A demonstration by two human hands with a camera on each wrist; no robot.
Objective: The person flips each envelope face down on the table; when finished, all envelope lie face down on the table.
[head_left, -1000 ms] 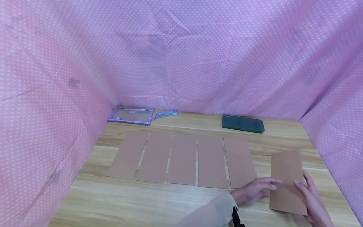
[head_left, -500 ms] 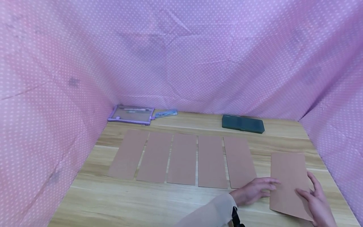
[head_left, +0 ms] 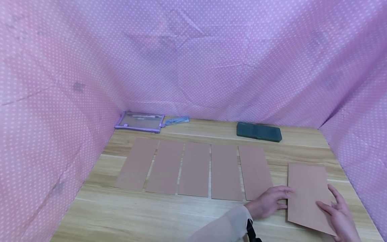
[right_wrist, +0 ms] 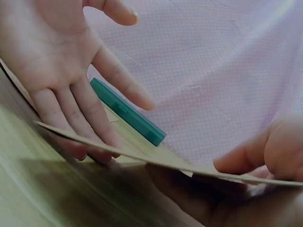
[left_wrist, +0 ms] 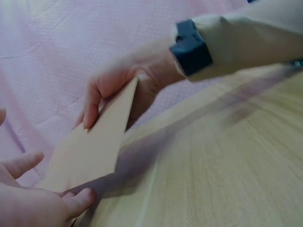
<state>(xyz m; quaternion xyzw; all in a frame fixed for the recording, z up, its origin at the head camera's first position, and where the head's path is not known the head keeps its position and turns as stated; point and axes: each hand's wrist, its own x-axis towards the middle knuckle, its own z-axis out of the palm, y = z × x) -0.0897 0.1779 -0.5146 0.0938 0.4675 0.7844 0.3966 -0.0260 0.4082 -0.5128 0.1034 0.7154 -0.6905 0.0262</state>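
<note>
A brown cardboard sheet [head_left: 305, 188] is at the right of the table in the head view. My right hand [head_left: 343, 215] pinches its right side, thumb on top and fingers underneath. At the opposite edge is my left hand [head_left: 266, 203]. In the right wrist view, the left hand [right_wrist: 57, 52] has its fingers extended, several under the sheet's edge and the index finger above it. The left wrist view shows the sheet [left_wrist: 90, 151] tilted, with a near corner raised off the table. Part of the right hand's fingers is hidden beneath it.
Several similar brown sheets [head_left: 193, 169] lie side by side in a row on the wooden table [head_left: 121, 215]. Behind them are a purple-edged mesh pouch [head_left: 140, 126], a small light-blue packet [head_left: 177, 121] and a dark green case [head_left: 258, 131]. Pink dotted cloth [head_left: 193, 67] surrounds the table.
The cardboard sheet has tipped flatter and its right side has shifted right. My right hand has moved slightly right and nearer with it. My left hand stays almost in place.
</note>
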